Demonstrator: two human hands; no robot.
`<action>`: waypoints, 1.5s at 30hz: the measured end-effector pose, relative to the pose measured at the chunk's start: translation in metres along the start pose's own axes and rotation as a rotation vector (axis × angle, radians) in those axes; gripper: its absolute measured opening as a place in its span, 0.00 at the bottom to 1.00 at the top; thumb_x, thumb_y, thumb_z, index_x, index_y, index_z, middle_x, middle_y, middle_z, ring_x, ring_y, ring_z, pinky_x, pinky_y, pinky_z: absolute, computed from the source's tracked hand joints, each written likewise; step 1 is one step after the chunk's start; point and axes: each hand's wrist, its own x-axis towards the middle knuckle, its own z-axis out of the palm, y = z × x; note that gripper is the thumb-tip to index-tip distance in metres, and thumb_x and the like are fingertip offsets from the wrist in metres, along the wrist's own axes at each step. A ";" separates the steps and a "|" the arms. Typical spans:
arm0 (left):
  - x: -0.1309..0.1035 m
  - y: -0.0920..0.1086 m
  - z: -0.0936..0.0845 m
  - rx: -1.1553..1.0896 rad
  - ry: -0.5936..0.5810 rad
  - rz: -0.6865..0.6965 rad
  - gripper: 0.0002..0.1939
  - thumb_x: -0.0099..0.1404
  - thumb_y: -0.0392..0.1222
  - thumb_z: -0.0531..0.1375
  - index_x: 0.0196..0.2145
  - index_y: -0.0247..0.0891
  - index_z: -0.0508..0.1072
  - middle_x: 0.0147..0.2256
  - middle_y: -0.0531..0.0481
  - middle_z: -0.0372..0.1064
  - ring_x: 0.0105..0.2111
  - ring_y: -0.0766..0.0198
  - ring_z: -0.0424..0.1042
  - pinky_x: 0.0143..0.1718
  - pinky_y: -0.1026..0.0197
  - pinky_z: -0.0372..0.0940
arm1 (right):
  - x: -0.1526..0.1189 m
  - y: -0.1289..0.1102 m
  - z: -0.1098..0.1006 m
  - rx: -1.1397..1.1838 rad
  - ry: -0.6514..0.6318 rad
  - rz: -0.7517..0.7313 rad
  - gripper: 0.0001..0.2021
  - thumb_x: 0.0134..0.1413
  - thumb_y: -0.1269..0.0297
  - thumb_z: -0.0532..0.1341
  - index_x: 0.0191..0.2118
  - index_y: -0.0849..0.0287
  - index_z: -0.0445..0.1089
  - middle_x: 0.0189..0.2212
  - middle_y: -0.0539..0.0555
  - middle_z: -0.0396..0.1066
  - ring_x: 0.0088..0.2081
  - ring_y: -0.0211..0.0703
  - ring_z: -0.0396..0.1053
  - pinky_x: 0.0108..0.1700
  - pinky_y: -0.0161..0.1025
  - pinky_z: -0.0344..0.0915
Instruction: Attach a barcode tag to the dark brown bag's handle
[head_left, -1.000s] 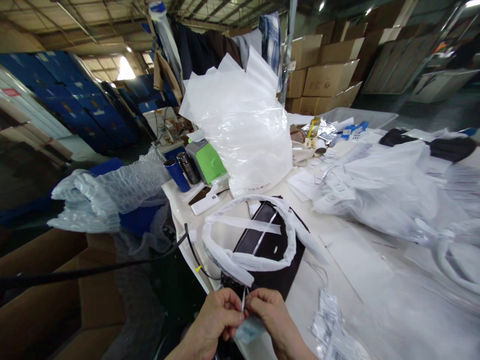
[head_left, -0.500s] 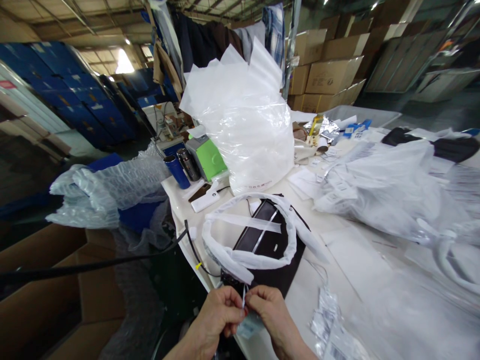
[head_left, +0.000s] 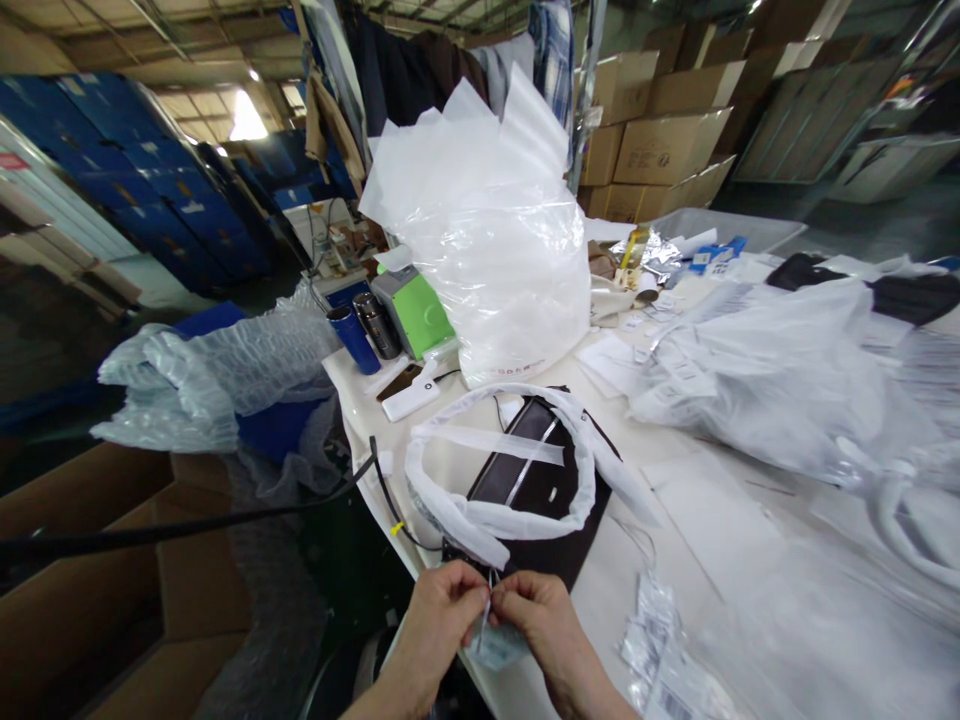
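Observation:
My left hand [head_left: 442,620] and my right hand [head_left: 536,615] meet at the table's near edge, fingertips pinched on a thin white string [head_left: 486,612]. Below the string hangs a pale, translucent tag or small bag [head_left: 498,648], partly behind the fingers. Just beyond my hands lies a dark bag [head_left: 534,490] with a metallic strip. A strap wrapped in white material [head_left: 517,522] loops over it, one end close above my fingertips.
A large plastic bag of white foam sheets [head_left: 495,240] stands behind. Left are a green box [head_left: 420,315], a blue cup [head_left: 354,340] and a black cable [head_left: 225,528]. Plastic-wrapped items [head_left: 765,380] and silvery tag packets [head_left: 651,625] lie right. An open carton [head_left: 202,570] sits lower left.
The fingers of my left hand have shifted slightly up and closer to my right hand, and the string between them has moved a little. The bag and strap look unchanged.

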 end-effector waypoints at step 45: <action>0.003 -0.009 -0.003 -0.009 -0.029 0.040 0.05 0.56 0.43 0.47 0.28 0.40 0.56 0.19 0.57 0.67 0.15 0.65 0.69 0.15 0.67 0.59 | 0.010 0.009 -0.009 -0.038 0.018 -0.111 0.07 0.28 0.70 0.58 0.23 0.59 0.62 0.15 0.44 0.60 0.19 0.33 0.57 0.22 0.33 0.50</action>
